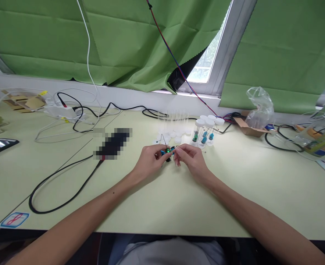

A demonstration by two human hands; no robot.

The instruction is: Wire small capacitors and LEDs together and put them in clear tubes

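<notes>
The left grip (151, 159) is closing on a small blue-green piece (168, 151), from which a thin bent wire (164, 141) is rising. The right grip (191, 159) is meeting the piece from the other side with bunched fingers; I cannot tell whether it is pinching it. Just beyond the right grip, white-capped clear containers (203, 134) holding blue and green pieces are standing on the surface (176, 206). Clear tubes (176, 123) are standing beyond the left grip. A black cable (75, 195) is looping left of it.
</notes>
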